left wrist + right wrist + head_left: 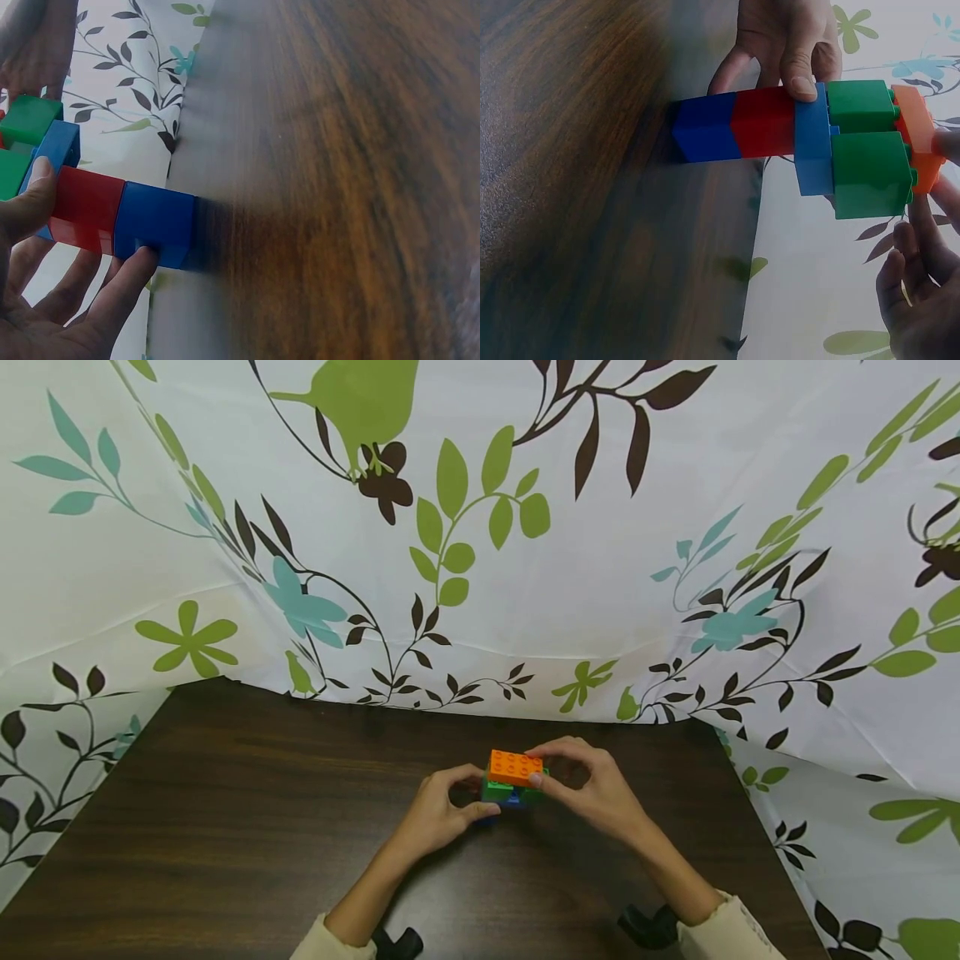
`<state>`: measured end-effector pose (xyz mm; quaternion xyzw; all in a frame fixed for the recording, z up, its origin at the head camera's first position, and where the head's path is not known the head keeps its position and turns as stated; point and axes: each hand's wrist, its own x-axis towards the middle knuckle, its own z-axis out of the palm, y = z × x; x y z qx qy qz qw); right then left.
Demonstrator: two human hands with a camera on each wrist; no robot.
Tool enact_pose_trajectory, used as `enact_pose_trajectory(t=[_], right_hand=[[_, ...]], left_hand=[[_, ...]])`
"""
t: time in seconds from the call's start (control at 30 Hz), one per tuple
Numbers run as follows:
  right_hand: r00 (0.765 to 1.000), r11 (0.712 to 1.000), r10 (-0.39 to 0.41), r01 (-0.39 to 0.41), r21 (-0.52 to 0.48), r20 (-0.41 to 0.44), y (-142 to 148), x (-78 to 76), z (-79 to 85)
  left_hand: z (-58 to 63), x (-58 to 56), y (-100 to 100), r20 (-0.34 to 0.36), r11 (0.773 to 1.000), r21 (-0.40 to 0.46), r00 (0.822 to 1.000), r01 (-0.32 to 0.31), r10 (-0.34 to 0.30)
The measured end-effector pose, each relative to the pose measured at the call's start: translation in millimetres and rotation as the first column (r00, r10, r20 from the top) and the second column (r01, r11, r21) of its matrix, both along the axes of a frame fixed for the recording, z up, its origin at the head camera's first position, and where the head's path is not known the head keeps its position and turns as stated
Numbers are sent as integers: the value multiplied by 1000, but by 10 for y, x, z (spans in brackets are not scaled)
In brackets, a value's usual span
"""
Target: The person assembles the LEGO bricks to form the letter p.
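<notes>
A tower of toy building bricks stands on the table. From the bottom it has a blue block, a red block, a flat blue brick and two green blocks side by side. My left hand grips the tower from the left, its thumb at the flat blue brick and a fingertip on the bottom blue block. At the top, my right hand pinches an orange brick by its right end. In the right wrist view, green studs show in a narrow gap beneath the orange brick.
Dark wood-grain table lies under the tower. Behind it and along the sides hangs a white cloth printed with leaves and birds. Black wrist straps show below the forearms.
</notes>
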<state>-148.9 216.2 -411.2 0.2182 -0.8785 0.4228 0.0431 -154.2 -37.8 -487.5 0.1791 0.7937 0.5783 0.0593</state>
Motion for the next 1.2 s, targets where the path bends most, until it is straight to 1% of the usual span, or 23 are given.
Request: enact_pose_trajectory(t=[0.2,0.4,0.57,0.77,1.0,1.2], right_hand=[[999,999,33,-33,4,17,11,-10,27],[998,998,61,-61,-4,5,17,-18,45],[998,998,60,-60,8,-8,10,-21,73],[997,997,53,-51,49,-52,8,-23,89],[988,995,89,-81,66,-124,20,-41,90],[985,994,96,-87,63,-141,0,-36,78]], left_hand=[[2,2,-2,0,1000,-1,1000,5,-5],[12,6,-7,7,1000,6,1000,13,-13],[13,6,-7,8,1000,1,1000,12,-12],[10,6,-6,13,1000,-6,1000,16,-16],[-6,0,-3,10,1000,0,1000,20,-20],[-20,-3,-14,3,1000,6,1000,19,-19]])
